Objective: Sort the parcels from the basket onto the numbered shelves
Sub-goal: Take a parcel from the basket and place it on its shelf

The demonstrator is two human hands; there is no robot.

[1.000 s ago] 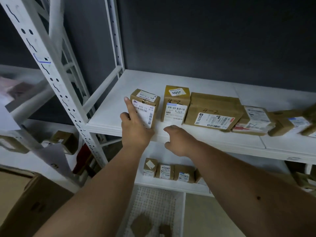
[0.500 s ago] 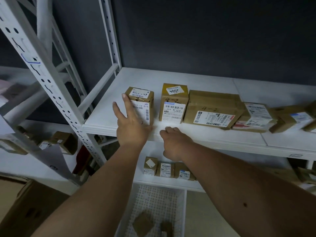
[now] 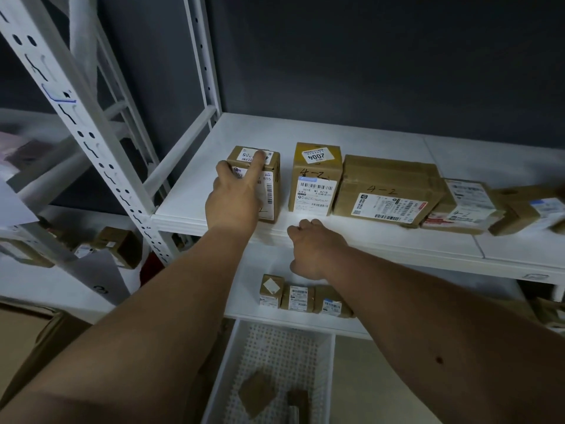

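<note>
one white metal shelf (image 3: pixel 305 130), dark grey wall (image 3: pixel 367 56) behind. two brown parcels (image 3: pixel 256 393) sat in the white perforated basket (image 3: pixel 275 347). left hand (image 3: pixel 235 203) lay flat on a small cardboard box (image 3: pixel 273 185), right hand (image 3: pixel 315 249) curled, empty.

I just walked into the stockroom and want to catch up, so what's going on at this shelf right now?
A person is sorting parcels onto a white shelf. Their left hand rests against the front of the leftmost small box, with the index finger reaching up to its top label. The right hand is curled and holds nothing at the shelf's front edge. Other parcels, two marked 4-2, stand in a row to the right. Two more parcels lie in the white basket below.
</note>
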